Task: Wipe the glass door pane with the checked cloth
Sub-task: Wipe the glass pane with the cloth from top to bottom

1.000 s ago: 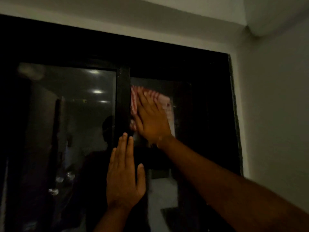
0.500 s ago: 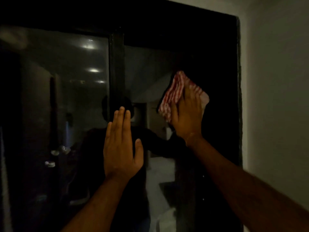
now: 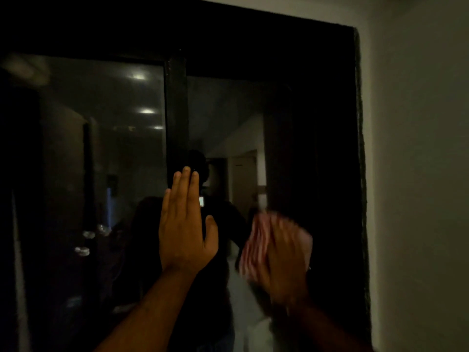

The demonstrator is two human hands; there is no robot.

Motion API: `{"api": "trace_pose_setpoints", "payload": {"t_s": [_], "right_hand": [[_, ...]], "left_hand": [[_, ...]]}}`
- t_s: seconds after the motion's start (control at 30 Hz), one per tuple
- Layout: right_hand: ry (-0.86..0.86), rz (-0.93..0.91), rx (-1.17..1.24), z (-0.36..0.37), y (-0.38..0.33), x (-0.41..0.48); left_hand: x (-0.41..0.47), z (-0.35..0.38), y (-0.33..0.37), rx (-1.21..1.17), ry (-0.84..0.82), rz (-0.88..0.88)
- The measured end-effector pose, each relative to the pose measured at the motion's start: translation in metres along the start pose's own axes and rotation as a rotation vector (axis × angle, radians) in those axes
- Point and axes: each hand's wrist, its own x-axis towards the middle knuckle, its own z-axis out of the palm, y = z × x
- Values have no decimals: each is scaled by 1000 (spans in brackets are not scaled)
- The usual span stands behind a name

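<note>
Dim room, dark glass door pane (image 3: 228,118) in a black frame (image 3: 253,41), with a vertical black bar (image 3: 176,110) running down from 12 o'clock. A pale wall (image 3: 418,174) fills the 3 o'clock side. The glass reflects ceiling lights (image 3: 146,111) at about 10 o'clock and a hallway at centre.

Your left hand (image 3: 184,229) is flat and fingers-up, fingers together, thumb out, palm toward the bar's lower end, gripping nothing. Your right hand (image 3: 284,255) is at 5 o'clock, motion-blurred, pressed flat over the checked cloth (image 3: 253,245) against the pane. The fingers are spread over it rather than curled. The red-and-white cloth shows at the hand's left and top edges.

Since half a second ago the cloth and your right hand have dropped from the upper right of the pane down to a lower spot just right of your left hand. The left hand has hardly shifted on the bar.

No containers visible.
</note>
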Motion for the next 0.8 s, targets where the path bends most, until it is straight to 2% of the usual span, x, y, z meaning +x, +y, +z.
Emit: {"api": "trace_pose_setpoints", "payload": {"t_s": [0.03,0.13,0.2,0.33,0.4,0.53,0.6,0.7,0.8], "right_hand": [[30,8,-18,1,11,43],[7,225,-40,-30,20,187],[-9,254,-22,-36,19,245],[24,75,-104,-37,-8,303],[19,-66,-108,-28,-28,284],[-32,-306,12,-1,-57,166],[-58,-290,86,11,-66,93],[-82,-301,70,26,-77,0],[-64,-252,53,33,-87,-32]], "left_hand": [[1,-1,1,-9,2,0],[1,-2,1,-37,12,8],[0,-3,1,-50,14,7],[0,-2,1,-54,19,8],[0,0,1,-54,31,19],[-1,1,0,-46,51,12],[0,0,0,-32,35,5],[2,-2,4,22,21,8],[4,-4,7,62,-15,2]]}}
